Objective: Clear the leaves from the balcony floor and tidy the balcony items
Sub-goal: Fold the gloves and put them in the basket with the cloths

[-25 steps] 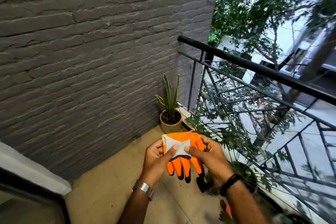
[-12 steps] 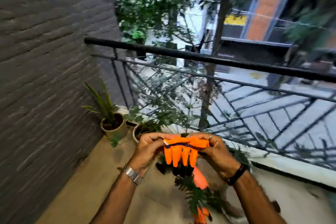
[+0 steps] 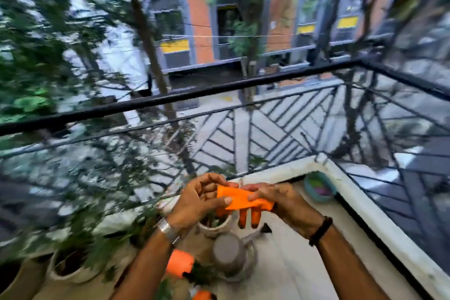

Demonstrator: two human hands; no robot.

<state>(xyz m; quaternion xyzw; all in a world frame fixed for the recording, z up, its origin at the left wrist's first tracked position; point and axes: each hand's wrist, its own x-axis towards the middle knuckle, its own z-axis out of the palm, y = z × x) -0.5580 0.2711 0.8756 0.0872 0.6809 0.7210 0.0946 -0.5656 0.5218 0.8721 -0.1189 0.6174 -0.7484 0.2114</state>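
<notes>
Both hands' fingers [image 3: 220,201] pinching, wrists close

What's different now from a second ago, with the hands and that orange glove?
The view has swung right, from the brick wall and snake plant to the railing corner, with a grey watering can now below. The orange glove has gone from spread open, grey cuff showing, to folded into a narrow band. Unchanged: the left hand and right hand both keep pinching the glove, its fingers hanging down.

readable text: none, whole frame is motion-blurred
building across the street [image 3: 280,7]: yellow panels, but no letters or numbers you can make out
orange glove [image 3: 239,198]: no brand or print showing
</notes>
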